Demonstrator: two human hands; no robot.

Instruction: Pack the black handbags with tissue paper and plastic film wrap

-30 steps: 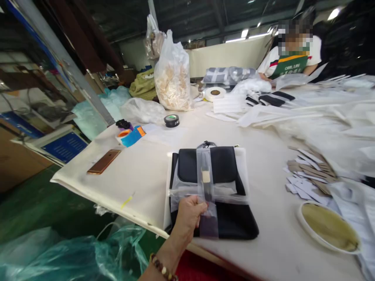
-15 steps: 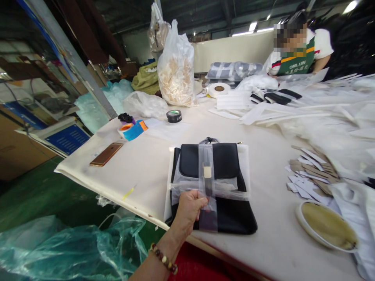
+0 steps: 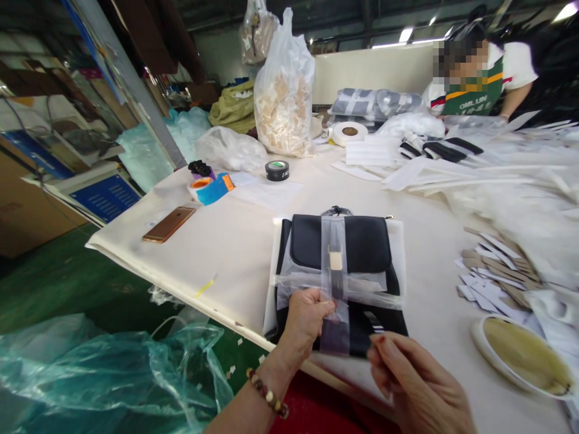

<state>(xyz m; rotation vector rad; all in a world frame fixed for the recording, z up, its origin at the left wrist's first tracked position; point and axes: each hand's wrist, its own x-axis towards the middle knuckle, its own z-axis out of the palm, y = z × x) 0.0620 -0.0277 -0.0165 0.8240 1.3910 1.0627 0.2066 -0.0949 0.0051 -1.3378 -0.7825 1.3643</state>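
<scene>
A black bag (image 3: pixel 357 247) lies flat on a white table (image 3: pixel 235 241), wrapped crosswise in clear plastic strips (image 3: pixel 335 271). My left hand (image 3: pixel 304 322) rests on the bag's near left part, with thumb and fingers pinched on the clear plastic strip. At the bag's near right corner my right hand (image 3: pixel 416 386) has its fingers curled together, fingertips touching the bag's lower edge. What those fingers hold, if anything, is hidden.
A shallow dish of yellowish paste (image 3: pixel 525 361) and a pile of paper tabs (image 3: pixel 493 271) lie to the right. A phone (image 3: pixel 168 224), tape rolls (image 3: pixel 277 170) and a filled plastic bag (image 3: pixel 284 96) sit farther back. Another person (image 3: pixel 479 78) works at the far side. Green plastic sheeting (image 3: pixel 104 374) lies below the table edge.
My right hand has come into view at the bag's near right corner. My left hand keeps its pinch on the plastic strip. The view has shifted slightly left.
</scene>
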